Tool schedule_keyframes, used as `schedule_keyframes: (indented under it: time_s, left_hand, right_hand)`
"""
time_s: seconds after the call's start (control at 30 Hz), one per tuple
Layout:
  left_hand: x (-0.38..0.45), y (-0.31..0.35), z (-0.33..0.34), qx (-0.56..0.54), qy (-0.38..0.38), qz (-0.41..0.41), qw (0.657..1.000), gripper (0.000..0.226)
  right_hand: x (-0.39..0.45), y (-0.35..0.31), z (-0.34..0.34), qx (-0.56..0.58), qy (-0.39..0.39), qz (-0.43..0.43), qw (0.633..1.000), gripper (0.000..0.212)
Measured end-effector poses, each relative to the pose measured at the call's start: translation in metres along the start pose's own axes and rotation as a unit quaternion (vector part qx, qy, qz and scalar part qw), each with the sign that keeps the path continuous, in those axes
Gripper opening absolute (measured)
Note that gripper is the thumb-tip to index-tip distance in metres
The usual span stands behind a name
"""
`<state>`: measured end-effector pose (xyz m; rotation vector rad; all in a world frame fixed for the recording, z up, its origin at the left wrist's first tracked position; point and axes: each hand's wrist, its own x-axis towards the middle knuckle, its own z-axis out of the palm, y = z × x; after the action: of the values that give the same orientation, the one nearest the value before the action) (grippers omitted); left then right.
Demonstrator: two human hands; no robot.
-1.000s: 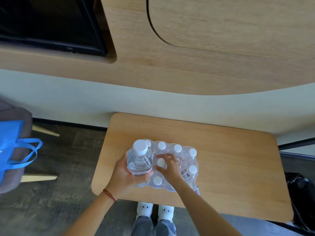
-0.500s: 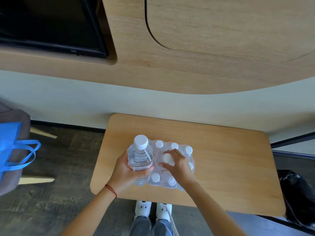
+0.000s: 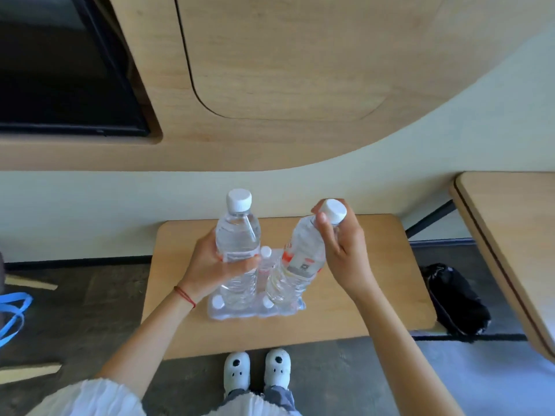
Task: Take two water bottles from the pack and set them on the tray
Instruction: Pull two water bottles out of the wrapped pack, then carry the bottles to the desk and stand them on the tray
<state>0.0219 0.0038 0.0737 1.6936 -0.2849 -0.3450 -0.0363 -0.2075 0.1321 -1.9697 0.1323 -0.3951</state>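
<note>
Two clear water bottles with white caps are lifted above the shrink-wrapped pack [image 3: 255,310] on the small wooden table [image 3: 360,295]. My left hand [image 3: 210,265] grips the first bottle [image 3: 238,238] around its middle and holds it upright. My right hand [image 3: 342,247] holds the second bottle [image 3: 303,253] by its neck, just under the cap, and the bottle tilts to the left. Several capped bottles stay in the pack below. No tray is in view.
A second wooden table [image 3: 510,235] reaches in from the right. A black bag [image 3: 453,298] lies on the floor between the tables. A blue bag [image 3: 12,313] shows at the left edge. A wood-panelled wall with a dark screen [image 3: 60,79] stands behind.
My right hand has pulled a second bottle out of the pack and raised it. My left hand has lifted its bottle higher. The view has shifted, showing the table at right.
</note>
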Motion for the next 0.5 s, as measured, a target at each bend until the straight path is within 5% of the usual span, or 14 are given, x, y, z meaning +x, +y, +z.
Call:
schedule_keyframes:
  time_s: [0.37,0.5]
  left_hand:
    - [0.005,0.068,0.133,0.057,-0.129,0.07,0.988,0.049]
    - [-0.006,0.086,0.216,0.061,-0.161,0.087,0.981,0.043]
  right_hand:
    - [-0.056,-0.018,-0.154,-0.038,0.133,-0.002,0.99,0.009]
    - [-0.086,0.002,-0.233,-0.03,0.163,0.016,0.986,0.035]
